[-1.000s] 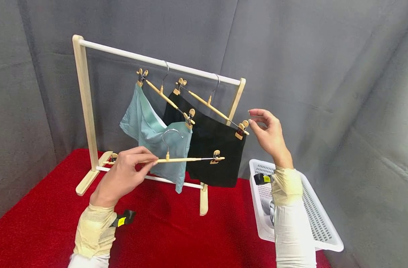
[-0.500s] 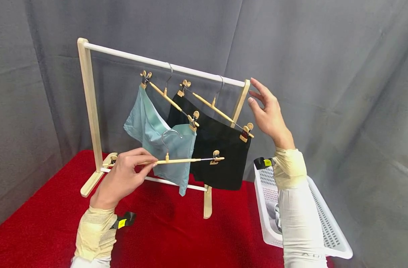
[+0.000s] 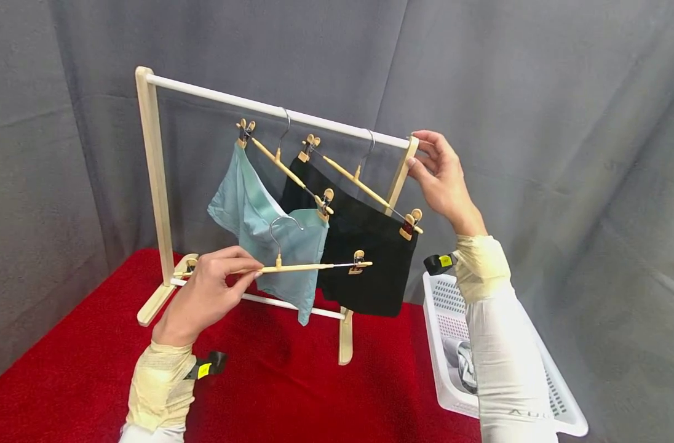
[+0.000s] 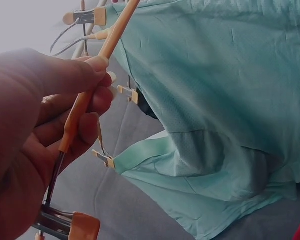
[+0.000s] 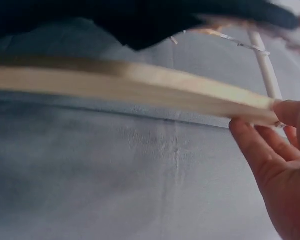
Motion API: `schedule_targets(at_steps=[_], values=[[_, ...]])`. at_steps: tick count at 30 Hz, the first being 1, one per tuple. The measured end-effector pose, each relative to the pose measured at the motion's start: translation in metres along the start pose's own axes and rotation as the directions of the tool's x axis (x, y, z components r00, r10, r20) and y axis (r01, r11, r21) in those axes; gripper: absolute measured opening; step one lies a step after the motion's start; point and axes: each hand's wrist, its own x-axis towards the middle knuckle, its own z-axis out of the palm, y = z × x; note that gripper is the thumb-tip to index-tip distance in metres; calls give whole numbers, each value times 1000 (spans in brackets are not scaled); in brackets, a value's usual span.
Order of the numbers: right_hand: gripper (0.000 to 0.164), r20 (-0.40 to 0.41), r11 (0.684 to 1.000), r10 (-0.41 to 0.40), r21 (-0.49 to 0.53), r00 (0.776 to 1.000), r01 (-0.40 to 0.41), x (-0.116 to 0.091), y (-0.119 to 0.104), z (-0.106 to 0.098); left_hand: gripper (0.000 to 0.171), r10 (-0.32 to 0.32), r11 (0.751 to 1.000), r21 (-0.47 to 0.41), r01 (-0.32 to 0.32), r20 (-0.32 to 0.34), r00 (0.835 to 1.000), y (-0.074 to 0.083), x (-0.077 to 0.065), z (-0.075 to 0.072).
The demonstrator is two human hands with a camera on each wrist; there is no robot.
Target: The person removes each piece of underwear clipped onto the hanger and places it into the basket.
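Observation:
In the head view my left hand (image 3: 204, 295) pinches the left arm of a wooden clip hanger (image 3: 309, 267), held level with its metal hook upward and no garment in its clips. The left wrist view shows thumb and fingers round the hanger bar (image 4: 119, 34). My right hand (image 3: 446, 181) grips the top of the right post of a wooden clothes rack (image 3: 155, 178), thumb and fingers on either side of the post (image 5: 165, 89) in the right wrist view. Pale blue briefs (image 3: 254, 215) and black shorts (image 3: 364, 224) hang clipped on two other hangers from the white rail.
A white perforated basket (image 3: 433, 363) with some grey and white cloth in it stands at the right, partly behind my right forearm. Red cloth (image 3: 293, 387) covers the table. A grey curtain (image 3: 508, 92) hangs behind the rack.
My right hand has moved up from beside the black shorts' right clip to the rack's right post and taken hold of it. The left hand keeps the hanger nearly still.

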Motion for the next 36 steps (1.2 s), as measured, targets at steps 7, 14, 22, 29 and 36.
schedule_targets(at_steps=[7,14,22,29,36], values=[[42,53,1000,-9,-23,999,10,2,-4,-7,17,11,1000,4,-11,-7,1000,-1,-1,-2],[42,85,997,-19,-68,996,25,5,-10,-5,17,2,1000,-1,-2,-2,1000,-2,-2,-4],[40,91,996,-27,-85,996,34,4,-12,-5,18,34,999,8,-33,-31,999,8,1,-11],[41,103,995,-31,-91,994,41,2,-8,-5,25,13,998,53,-13,12,1000,13,-7,-38],[40,87,993,-29,-113,996,39,4,-9,-7,33,1,979,206,1,-12,1000,6,-17,-77]])
